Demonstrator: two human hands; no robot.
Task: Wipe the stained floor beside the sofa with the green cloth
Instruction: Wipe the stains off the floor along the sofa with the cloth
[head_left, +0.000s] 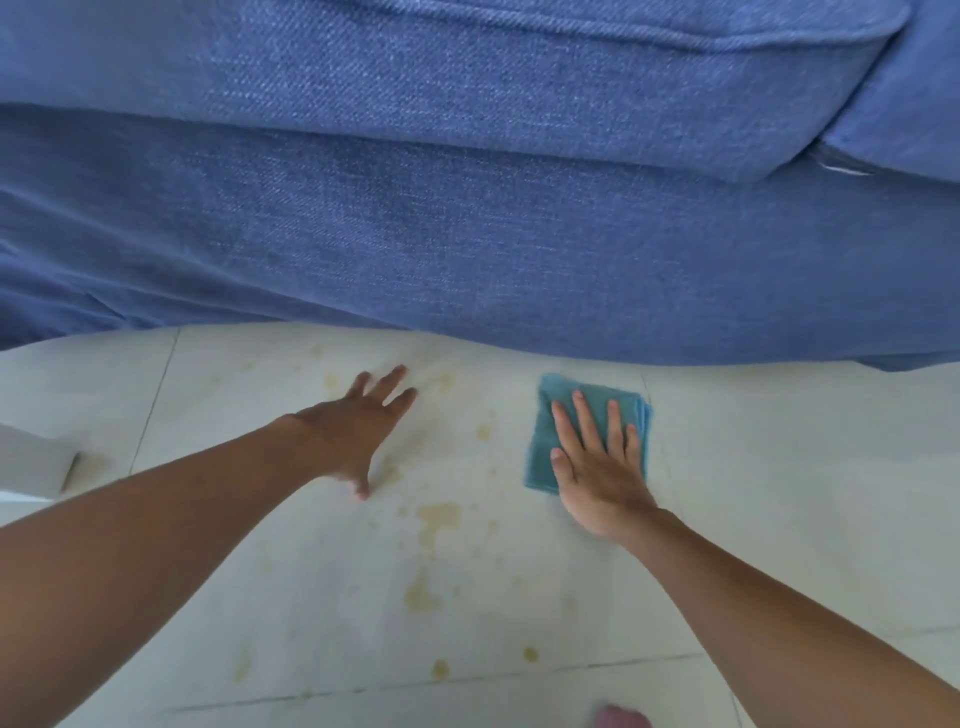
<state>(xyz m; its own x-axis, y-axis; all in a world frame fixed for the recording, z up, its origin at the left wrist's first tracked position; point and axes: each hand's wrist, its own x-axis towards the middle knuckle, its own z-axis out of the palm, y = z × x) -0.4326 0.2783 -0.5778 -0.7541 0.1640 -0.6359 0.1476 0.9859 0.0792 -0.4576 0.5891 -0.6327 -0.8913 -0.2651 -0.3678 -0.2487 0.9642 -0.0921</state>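
Observation:
A folded green cloth (558, 415) lies flat on the pale tiled floor (779, 467), close to the base of the blue sofa (467, 234). My right hand (597, 467) rests palm down on the cloth with its fingers spread, covering its lower right part. My left hand (358, 431) is flat on the bare floor to the left, fingers apart, holding nothing. Between and below the two hands the floor carries yellowish stains (439, 517) in blotches and small spots.
The sofa fills the whole upper half of the view, its lower edge just beyond my fingertips. A pale block-shaped object (36, 457) sits at the left edge. A blurred bit of my body (621, 718) shows at the bottom edge. Tile joints cross the floor.

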